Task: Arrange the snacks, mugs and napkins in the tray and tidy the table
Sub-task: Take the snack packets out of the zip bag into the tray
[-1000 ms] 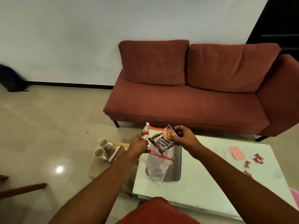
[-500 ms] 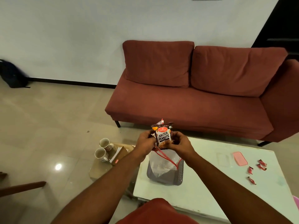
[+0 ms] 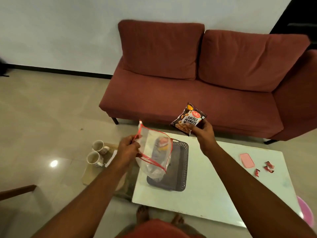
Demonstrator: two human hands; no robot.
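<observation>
My left hand (image 3: 128,149) grips a clear zip bag with a red seal (image 3: 154,152), which hangs over the dark mesh tray (image 3: 181,167) on the white table (image 3: 214,189). Another snack packet shows through the bag. My right hand (image 3: 203,133) holds a dark packet of salted peanuts (image 3: 188,118) up and to the right of the bag, above the table's far edge. Two white mugs (image 3: 96,152) stand on a low wooden stool left of the table, beside a folded white paper or napkin (image 3: 111,156).
A pink flat case (image 3: 246,160) and three small red wrappers (image 3: 265,168) lie on the table's right side. A red sofa (image 3: 197,93) stands behind the table. A pink tub (image 3: 306,212) sits at the lower right. My bare feet (image 3: 159,216) are at the table's near edge.
The peanut packet has come out of the zip bag: my right hand has carried it up and to the right, while my left hand keeps the bag over the tray.
</observation>
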